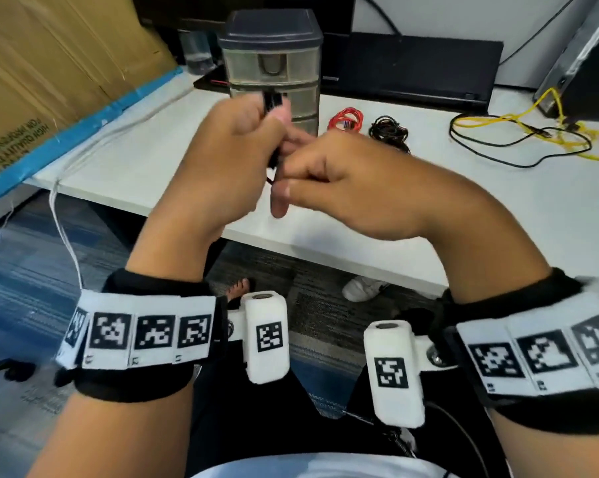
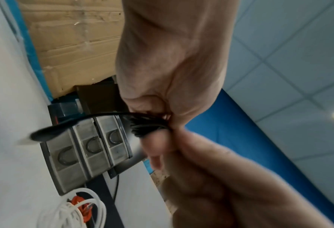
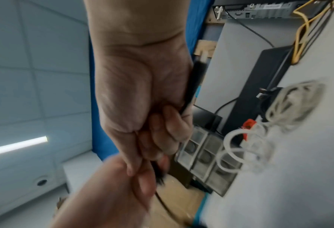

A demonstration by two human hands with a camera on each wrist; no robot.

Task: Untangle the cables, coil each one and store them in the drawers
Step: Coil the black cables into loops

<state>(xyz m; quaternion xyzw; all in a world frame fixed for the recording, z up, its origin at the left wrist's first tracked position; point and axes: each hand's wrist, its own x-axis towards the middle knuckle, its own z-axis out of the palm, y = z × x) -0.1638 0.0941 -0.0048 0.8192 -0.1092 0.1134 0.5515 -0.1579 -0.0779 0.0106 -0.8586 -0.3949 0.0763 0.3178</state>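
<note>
Our left hand point(image 1: 222, 146) gripped the coiled black cable point(image 2: 148, 125) above the table's point(image 1: 498, 208) edge; our right hand point(image 1: 339, 188) pinched its loose tail. It looked light and springy, so we judged it best held across the loops. Drawers point(image 1: 273, 81) stood beyond.

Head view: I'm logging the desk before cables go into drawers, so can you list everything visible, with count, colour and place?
Drawer unit: one, translucent grey with dark top, three shut drawers, desk centre back.
Red cable: one, coiled, right of the unit.
Black coil: one, beside the red one.
Yellow cable: one, loose, far right, tangled with a loose black cable.
White cable: one, trailing off the desk's left edge.
Cardboard box: one, brown, left.
Black cable bundle: one, held between the hands.
Desk: one, white.
Left hand, right hand: both gripping the bundle.
</note>
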